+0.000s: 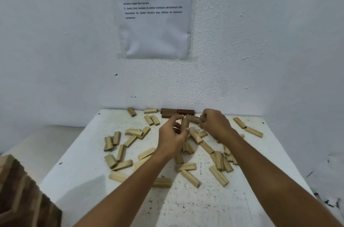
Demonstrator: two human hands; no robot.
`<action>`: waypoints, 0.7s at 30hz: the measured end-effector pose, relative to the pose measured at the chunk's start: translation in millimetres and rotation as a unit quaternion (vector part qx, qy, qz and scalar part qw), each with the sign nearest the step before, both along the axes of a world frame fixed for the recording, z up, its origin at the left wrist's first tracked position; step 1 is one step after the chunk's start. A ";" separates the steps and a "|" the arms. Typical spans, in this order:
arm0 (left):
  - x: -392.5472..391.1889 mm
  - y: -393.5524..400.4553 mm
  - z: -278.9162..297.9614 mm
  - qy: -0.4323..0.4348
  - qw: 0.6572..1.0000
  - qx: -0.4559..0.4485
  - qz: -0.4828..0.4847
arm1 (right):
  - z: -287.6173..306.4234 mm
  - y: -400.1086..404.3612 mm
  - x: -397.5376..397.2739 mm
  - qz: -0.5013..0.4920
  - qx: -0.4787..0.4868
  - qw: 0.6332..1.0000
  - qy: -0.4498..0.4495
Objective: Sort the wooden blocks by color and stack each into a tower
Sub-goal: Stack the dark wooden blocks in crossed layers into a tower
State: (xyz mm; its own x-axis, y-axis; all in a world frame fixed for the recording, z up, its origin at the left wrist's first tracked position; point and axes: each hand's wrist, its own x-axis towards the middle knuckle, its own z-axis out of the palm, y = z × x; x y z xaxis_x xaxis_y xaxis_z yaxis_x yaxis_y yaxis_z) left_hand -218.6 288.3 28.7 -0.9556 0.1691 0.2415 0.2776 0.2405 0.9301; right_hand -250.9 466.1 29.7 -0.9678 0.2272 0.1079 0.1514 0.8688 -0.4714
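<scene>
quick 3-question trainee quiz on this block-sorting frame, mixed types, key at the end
1. True or false: the dark brown blocks lie at the table's far edge, by the wall.
2. The left hand pinches: A) an upright block B) the paper sheet C) nothing
3. Fill in: most loose blocks on the white table are ____ coloured.

Key: 1 true; 2 A; 3 light
</scene>
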 end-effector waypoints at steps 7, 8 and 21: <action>69.3 -19.8 -8.0 -0.027 0.999 -0.001 -0.040 | 24.6 -9.0 79.6 -0.030 -0.249 0.965 0.082; 77.5 -24.0 -8.4 -0.020 0.999 -0.008 -0.039 | 28.5 -12.4 93.8 -0.030 -0.278 0.955 0.102; 171.3 -92.8 -16.9 -0.038 0.979 -0.196 -0.048 | 7.3 -74.6 236.9 0.034 -0.356 0.932 -0.063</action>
